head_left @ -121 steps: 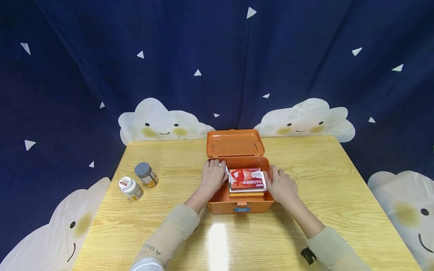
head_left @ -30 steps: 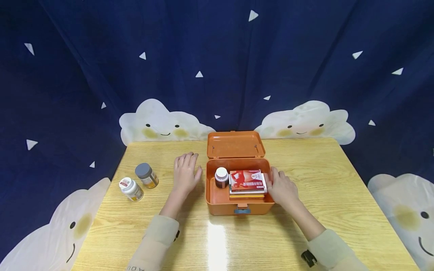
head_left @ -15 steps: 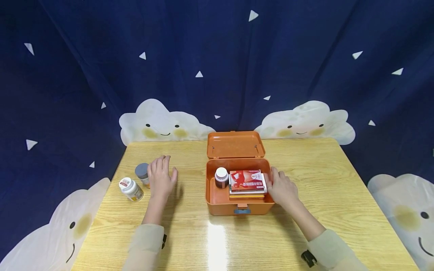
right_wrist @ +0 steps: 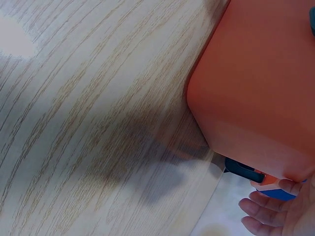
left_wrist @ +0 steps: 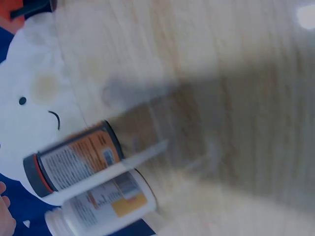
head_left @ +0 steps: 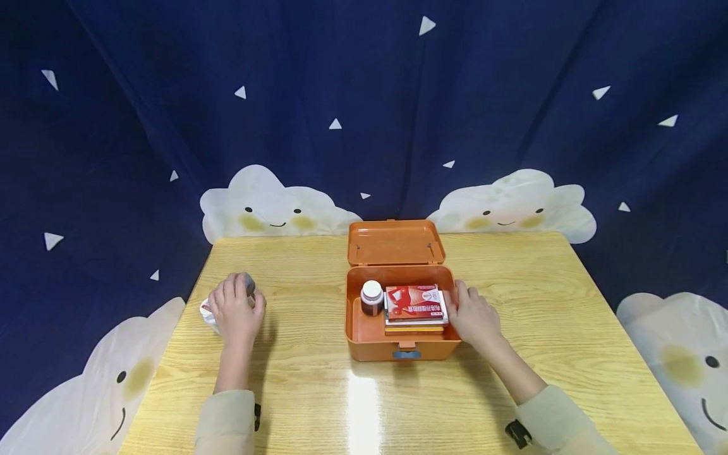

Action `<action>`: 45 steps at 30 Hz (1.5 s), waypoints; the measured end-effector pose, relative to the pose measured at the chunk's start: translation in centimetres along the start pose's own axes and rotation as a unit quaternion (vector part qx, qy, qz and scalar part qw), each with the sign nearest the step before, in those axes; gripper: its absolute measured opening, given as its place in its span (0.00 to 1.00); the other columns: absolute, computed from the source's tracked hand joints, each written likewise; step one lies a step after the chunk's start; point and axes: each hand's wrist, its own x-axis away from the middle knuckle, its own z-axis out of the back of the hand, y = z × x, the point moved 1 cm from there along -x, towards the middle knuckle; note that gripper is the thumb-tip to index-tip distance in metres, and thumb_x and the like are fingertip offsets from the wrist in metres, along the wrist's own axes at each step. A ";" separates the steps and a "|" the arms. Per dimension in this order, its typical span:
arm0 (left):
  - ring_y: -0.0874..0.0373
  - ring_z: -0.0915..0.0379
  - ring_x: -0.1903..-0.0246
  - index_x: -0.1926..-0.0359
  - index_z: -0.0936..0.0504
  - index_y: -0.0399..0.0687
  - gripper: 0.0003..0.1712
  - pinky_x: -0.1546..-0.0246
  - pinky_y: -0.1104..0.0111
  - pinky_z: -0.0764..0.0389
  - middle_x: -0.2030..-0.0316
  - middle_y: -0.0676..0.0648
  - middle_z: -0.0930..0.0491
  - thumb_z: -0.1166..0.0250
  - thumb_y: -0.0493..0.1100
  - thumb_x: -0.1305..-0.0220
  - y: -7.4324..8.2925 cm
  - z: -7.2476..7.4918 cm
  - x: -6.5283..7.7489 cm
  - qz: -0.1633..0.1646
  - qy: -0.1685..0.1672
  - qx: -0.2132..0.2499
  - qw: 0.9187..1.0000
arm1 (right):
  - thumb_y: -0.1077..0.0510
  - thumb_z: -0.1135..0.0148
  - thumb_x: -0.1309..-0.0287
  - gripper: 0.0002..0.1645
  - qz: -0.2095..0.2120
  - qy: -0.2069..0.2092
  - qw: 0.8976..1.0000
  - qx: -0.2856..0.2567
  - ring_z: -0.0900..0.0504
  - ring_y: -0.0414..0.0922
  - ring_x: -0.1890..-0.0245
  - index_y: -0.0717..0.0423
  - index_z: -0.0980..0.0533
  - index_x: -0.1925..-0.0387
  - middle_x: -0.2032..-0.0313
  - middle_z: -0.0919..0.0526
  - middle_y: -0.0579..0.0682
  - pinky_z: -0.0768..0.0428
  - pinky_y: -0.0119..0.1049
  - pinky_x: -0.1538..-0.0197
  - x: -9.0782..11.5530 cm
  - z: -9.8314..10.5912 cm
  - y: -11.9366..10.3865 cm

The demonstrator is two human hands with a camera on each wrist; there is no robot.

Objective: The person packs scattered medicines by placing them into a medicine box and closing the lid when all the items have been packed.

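Note:
My left hand is over two pill bottles at the table's left, fingers bent slightly and holding neither. Mostly hidden behind it in the head view are the white bottle and the grey-capped bottle. The left wrist view shows both side by side, the grey-capped one and the white one, with fingertips at the edge. My right hand grips the right wall of an orange storage box, thumb inside the rim. Inside stand a white-capped brown bottle and stacked medicine boxes, a red one on top.
The box's lid is folded back toward the curtain. A blue-grey latch sits on its front. Wooden table lies on both sides of the box.
My left hand let go of the white-capped bottle in the box, withdrew, and moved left to the two bottles. My right hand stays at the box wall.

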 end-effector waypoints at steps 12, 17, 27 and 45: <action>0.37 0.47 0.44 0.44 0.36 0.35 0.32 0.42 0.46 0.52 0.45 0.33 0.37 0.40 0.39 0.52 -2.9 0.8 1.3 0.074 -0.043 -0.014 0.996 | 0.47 0.59 0.36 0.29 0.006 0.005 1.000 0.000 0.25 0.62 0.59 0.60 0.41 0.39 0.54 0.28 0.65 0.27 0.56 0.64 0.0 -0.1 0.1; 0.37 0.50 0.42 0.41 0.39 0.35 0.35 0.41 0.45 0.55 0.43 0.33 0.41 0.40 0.39 0.52 -3.8 0.9 1.9 0.116 -0.081 -0.023 0.990 | 0.45 0.61 0.35 0.29 0.007 0.008 1.000 0.000 0.25 0.62 0.59 0.59 0.40 0.40 0.54 0.28 0.65 0.27 0.56 0.65 0.0 0.0 0.1; 0.35 0.50 0.42 0.42 0.39 0.34 0.33 0.41 0.44 0.56 0.43 0.30 0.42 0.43 0.41 0.50 -5.1 0.9 2.7 0.160 -0.095 -0.031 0.982 | 0.48 0.57 0.37 0.29 0.008 0.004 1.000 0.000 0.25 0.62 0.59 0.60 0.40 0.40 0.54 0.28 0.65 0.27 0.56 0.65 0.0 0.1 0.0; 0.33 0.45 0.50 0.45 0.36 0.35 0.24 0.44 0.45 0.53 0.50 0.29 0.39 0.49 0.41 0.42 -5.1 1.1 2.6 0.168 -0.088 -0.029 0.981 | 0.49 0.57 0.37 0.29 0.007 0.006 1.000 -0.001 0.26 0.63 0.58 0.60 0.41 0.40 0.53 0.28 0.66 0.27 0.57 0.63 0.1 0.0 0.0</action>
